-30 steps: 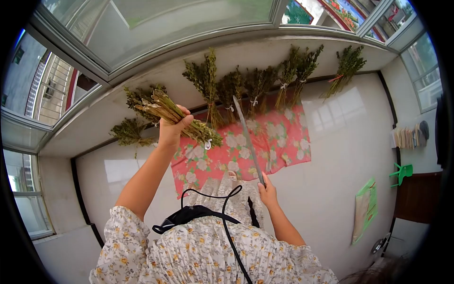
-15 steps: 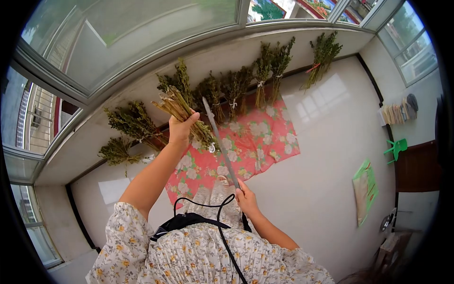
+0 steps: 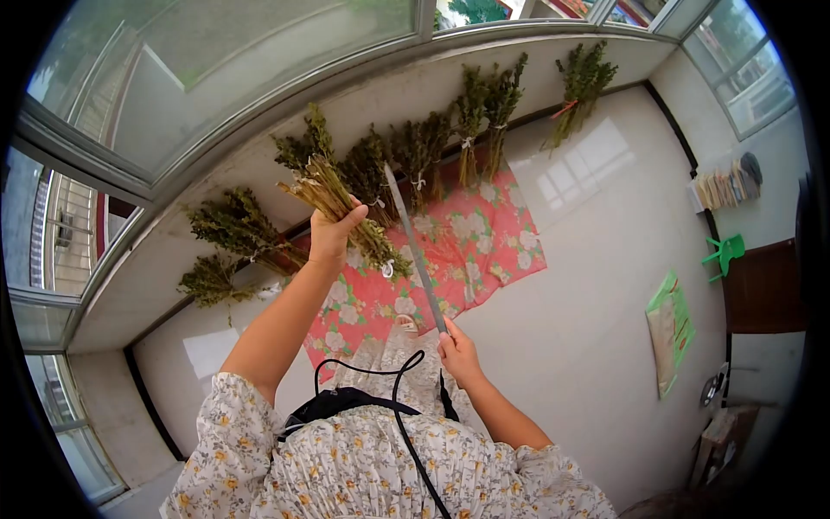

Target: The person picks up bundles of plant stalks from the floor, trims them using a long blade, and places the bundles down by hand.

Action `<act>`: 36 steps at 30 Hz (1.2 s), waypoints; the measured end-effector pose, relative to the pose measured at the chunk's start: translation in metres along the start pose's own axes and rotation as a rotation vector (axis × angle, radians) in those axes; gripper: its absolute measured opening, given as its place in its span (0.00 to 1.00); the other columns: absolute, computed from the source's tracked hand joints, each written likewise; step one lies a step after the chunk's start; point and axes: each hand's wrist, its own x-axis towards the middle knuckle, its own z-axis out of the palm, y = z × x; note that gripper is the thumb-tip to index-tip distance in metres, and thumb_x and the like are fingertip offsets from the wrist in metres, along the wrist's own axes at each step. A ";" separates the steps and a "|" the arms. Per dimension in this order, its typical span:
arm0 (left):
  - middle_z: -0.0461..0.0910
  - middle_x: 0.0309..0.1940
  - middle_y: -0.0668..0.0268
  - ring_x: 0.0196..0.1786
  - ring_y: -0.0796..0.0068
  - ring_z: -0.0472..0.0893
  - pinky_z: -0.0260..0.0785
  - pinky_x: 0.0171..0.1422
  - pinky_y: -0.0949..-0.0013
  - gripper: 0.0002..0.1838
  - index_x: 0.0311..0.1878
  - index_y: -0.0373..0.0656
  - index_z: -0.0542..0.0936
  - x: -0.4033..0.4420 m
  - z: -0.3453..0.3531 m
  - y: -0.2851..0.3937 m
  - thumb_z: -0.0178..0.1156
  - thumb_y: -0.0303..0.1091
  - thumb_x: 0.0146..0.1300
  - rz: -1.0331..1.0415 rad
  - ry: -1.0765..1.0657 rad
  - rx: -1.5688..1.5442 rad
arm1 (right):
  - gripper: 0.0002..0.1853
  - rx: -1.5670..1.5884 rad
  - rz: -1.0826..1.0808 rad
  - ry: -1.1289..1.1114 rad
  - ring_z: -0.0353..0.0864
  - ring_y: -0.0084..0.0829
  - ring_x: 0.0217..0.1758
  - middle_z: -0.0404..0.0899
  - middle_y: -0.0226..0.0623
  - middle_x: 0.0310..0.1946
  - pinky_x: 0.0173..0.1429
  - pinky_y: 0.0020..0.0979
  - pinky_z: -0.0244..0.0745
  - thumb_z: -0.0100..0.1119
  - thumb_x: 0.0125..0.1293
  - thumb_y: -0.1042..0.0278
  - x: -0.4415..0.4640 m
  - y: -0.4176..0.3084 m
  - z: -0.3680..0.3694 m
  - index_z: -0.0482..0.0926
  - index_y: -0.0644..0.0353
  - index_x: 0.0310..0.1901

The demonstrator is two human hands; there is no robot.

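The left hand (image 3: 335,232) is wrapped around a bundle of dried stalks (image 3: 324,195) left of the frame's centre, thumb laid across it. The bundle tilts, bare pale stems pointing to the upper left and the leafier end, with a white tie (image 3: 387,269), to the lower right. It looks light and springy as a whole, but each dry stem is probably stiff and apt to snap, and the leaves likely crumble if squeezed (dry plants tend to shed). The middle, where the hand is now, seems the best hold: firm enough to stop stems sliding past one another, gentle enough not to crush them.

The right hand (image 3: 458,350), just below the centre, is closed on the lower end of a long grey blade (image 3: 414,251), which slants up towards the upper left, close beside the bundle. It looks rigid and smooth, probably heavier than the stalks; the lower end appears the safer grip, though its edge is too small to judge. Below both lies a red flowered cloth (image 3: 480,246) on the floor (image 3: 596,285).
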 end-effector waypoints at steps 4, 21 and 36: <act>0.75 0.34 0.71 0.39 0.77 0.73 0.65 0.45 0.71 0.12 0.38 0.43 0.73 -0.002 0.002 0.003 0.63 0.20 0.53 0.006 0.018 -0.004 | 0.23 -0.086 -0.075 -0.072 0.63 0.15 0.19 0.64 0.23 0.16 0.25 0.21 0.62 0.45 0.66 0.71 0.000 0.002 0.004 0.65 0.51 0.63; 0.75 0.32 0.72 0.37 0.79 0.74 0.67 0.43 0.72 0.10 0.35 0.41 0.74 -0.007 -0.016 0.016 0.66 0.24 0.52 0.064 0.220 -0.055 | 0.25 0.003 -0.079 0.007 0.64 0.17 0.18 0.67 0.25 0.19 0.27 0.21 0.65 0.48 0.64 0.71 0.021 -0.028 0.008 0.63 0.51 0.64; 0.73 0.42 0.69 0.45 0.74 0.74 0.68 0.51 0.69 0.27 0.51 0.41 0.69 -0.055 0.005 0.081 0.70 0.29 0.48 0.105 -0.140 0.456 | 0.30 -0.689 -0.885 0.013 0.75 0.41 0.31 0.66 0.36 0.35 0.33 0.40 0.71 0.66 0.49 0.64 0.100 -0.165 0.108 0.69 0.41 0.57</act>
